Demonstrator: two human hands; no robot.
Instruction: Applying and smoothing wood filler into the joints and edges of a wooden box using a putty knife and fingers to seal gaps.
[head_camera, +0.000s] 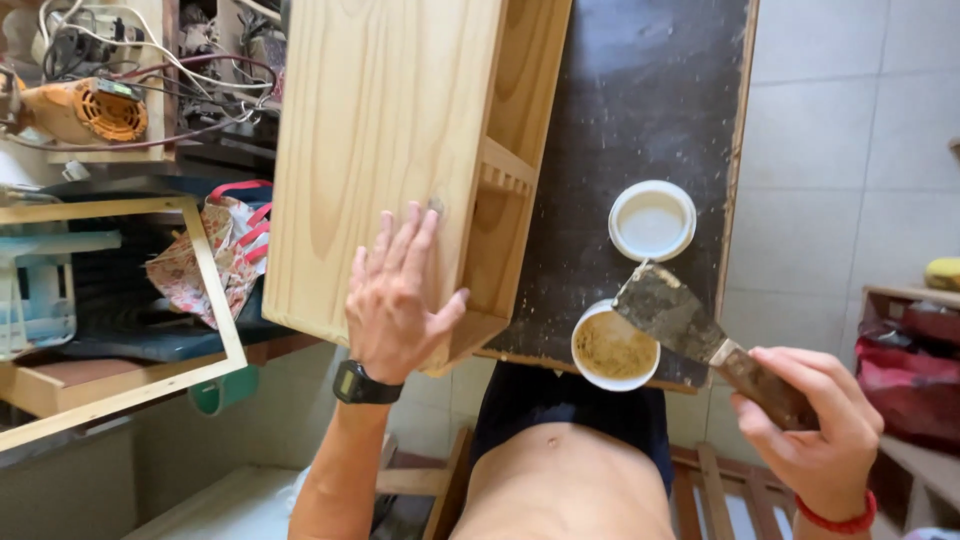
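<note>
My left hand (395, 295) lies flat with spread fingers on the near corner of a pale wooden box (385, 130) that rests on a dark worktop (640, 100). My right hand (815, 425) grips the wooden handle of a putty knife (680, 318). Its stained metal blade hangs over the rim of a small white tub of tan paste (612, 348) at the worktop's near edge. The tub's white lid (652, 220) lies just beyond the blade tip. A black watch sits on my left wrist and a red band on my right.
An orange power tool (85, 110) with tangled cables sits on a shelf at the upper left. A light wooden frame (205, 275) and a patterned bag (215, 255) are left of the box. Tiled floor lies to the right, with a wooden shelf (910, 300) at the far right.
</note>
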